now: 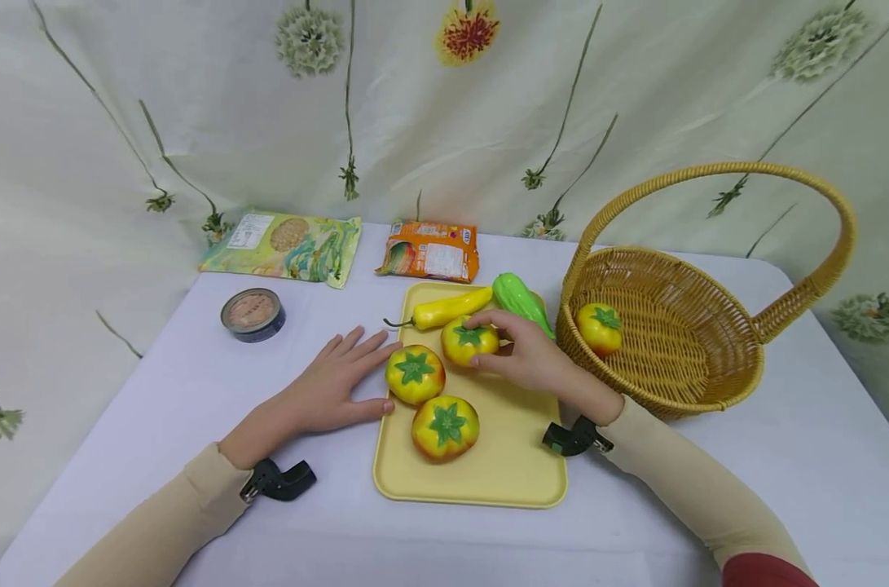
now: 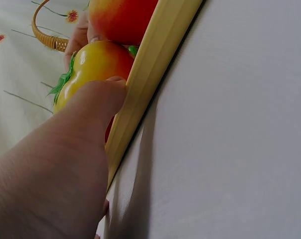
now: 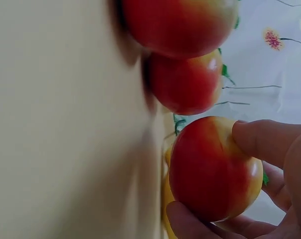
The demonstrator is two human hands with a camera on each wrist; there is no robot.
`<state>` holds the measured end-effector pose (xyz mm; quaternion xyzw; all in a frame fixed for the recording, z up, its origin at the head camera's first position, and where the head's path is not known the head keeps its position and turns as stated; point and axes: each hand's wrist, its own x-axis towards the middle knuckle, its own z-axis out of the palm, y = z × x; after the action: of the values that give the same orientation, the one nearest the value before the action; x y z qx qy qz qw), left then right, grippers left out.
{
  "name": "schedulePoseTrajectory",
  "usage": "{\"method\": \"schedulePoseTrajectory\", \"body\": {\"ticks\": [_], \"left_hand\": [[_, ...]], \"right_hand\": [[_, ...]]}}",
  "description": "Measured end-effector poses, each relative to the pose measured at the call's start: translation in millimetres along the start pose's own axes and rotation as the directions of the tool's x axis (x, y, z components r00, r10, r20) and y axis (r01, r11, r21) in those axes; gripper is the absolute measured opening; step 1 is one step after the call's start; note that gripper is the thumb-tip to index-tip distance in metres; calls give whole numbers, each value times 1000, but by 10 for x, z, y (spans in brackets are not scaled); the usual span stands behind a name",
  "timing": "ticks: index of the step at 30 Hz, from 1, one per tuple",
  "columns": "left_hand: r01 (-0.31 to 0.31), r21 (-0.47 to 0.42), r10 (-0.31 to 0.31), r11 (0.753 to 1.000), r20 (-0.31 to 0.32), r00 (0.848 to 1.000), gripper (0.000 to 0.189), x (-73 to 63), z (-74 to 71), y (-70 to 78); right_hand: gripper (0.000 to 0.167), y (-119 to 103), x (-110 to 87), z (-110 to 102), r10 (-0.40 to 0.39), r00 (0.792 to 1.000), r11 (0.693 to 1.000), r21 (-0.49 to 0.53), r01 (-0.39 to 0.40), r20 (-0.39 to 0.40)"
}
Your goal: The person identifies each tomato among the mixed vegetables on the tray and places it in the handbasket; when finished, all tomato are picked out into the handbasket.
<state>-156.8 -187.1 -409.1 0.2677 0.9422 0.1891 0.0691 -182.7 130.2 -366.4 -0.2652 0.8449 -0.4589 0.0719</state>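
Note:
My right hand [image 1: 525,350] grips a yellow persimmon [image 1: 459,342] with a green leafy top, near the far part of the yellow tray [image 1: 510,456]. The right wrist view shows the thumb and fingertips around the red-bottomed persimmon [image 3: 215,169], close over the tray. Spread straight, the fingers of my left hand [image 1: 341,387] lie along the tray's left side, the thumb at its rim [image 2: 155,55]. Beside that hand sit a second persimmon [image 1: 415,375] and, nearer, a third persimmon [image 1: 446,429]. Behind the gripped one lie a yellow pepper [image 1: 451,308] and a green pepper [image 1: 519,298].
A wicker basket [image 1: 737,383] with a tall handle stands right of the tray, one persimmon [image 1: 600,328] inside. To the left is a round tin [image 1: 253,315]. A green packet [image 1: 286,247] and an orange packet [image 1: 431,251] lie at the back, before a flowered cloth.

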Motion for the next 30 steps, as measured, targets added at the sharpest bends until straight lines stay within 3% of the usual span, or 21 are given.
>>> {"method": "schedulePoseTrajectory", "body": {"ticks": [15, 30], "left_hand": [[0, -1, 0, 1000, 1, 1000, 83, -5, -9, 19], [-8, 0, 8, 1000, 1, 1000, 83, 4, -10, 22]], "right_hand": [[48, -303, -413, -437, -7, 998, 1000, -28, 5, -62], [41, -228, -908, -919, -23, 978, 986, -167, -12, -206]]}}
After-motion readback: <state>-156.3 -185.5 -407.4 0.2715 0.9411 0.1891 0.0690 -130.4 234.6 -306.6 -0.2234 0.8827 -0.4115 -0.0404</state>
